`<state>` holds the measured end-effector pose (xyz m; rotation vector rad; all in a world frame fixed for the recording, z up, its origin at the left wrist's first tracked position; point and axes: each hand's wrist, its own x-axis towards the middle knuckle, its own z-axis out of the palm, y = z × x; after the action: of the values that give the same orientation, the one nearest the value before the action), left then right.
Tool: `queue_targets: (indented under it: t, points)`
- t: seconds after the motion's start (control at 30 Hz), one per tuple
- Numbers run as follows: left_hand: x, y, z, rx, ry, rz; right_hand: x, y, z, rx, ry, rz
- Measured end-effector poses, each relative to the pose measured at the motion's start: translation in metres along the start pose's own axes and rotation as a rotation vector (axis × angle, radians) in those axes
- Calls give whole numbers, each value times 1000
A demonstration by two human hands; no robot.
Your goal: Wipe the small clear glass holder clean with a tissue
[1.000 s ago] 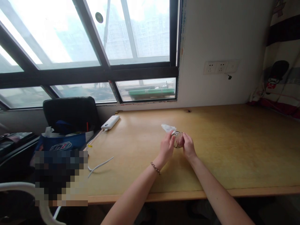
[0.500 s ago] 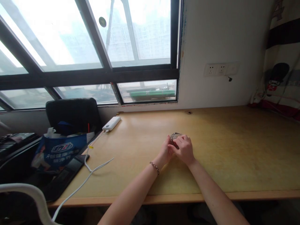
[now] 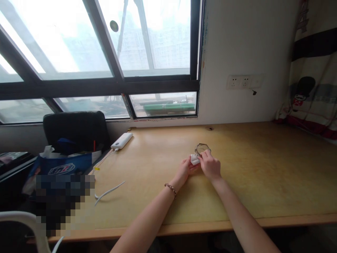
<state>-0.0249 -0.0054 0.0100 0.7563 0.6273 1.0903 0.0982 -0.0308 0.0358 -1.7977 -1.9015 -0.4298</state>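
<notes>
Over the middle of the table (image 3: 158,203), both hands are close together. My right hand (image 3: 210,165) pinches the near right side of a thin, dark metallic-looking loop band (image 3: 202,144), like a bracelet or watch strap, whose open ring stands up above the fingers. My left hand (image 3: 185,171), with a beaded bracelet on its wrist, has its fingers closed on a small folded white tissue (image 3: 195,159). The tissue lies against the band's lower left side. Fingers hide the lower part of the band and some of the tissue.
A white power bank (image 3: 122,141) lies at the table's left edge with a white cable (image 3: 112,190). Left of the table are a dark chair (image 3: 76,126) and a blue bag (image 3: 63,168). A window, wall sockets (image 3: 244,82) and a curtain (image 3: 313,84) stand behind.
The band has come up out of the cupped hands and now shows as an open ring. The white tissue has come into sight between the hands. The view has shifted slightly.
</notes>
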Motion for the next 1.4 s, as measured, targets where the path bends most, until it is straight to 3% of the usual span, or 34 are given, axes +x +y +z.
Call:
queue_targets:
  t: [0.1,0.33,0.53,0.8,1.0,1.3,1.4]
  points:
    - [-2,-2,1,197,-59,91,19,34,9,-111,7,82]
    - [-7,1,3,385,-1,281,58,135,34,-223,-114,168]
    - [-14,11,11,396,61,266,70,185,47,-226,-159,217]
    - [-18,13,18,181,100,249,66,208,54,-213,-200,239]
    - [-21,11,24,172,88,241,65,215,49,-219,-215,234]
    - [-22,11,23,189,59,254,66,217,39,-232,-254,261]
    - [-20,11,22,180,49,247,65,209,33,-200,-205,285]
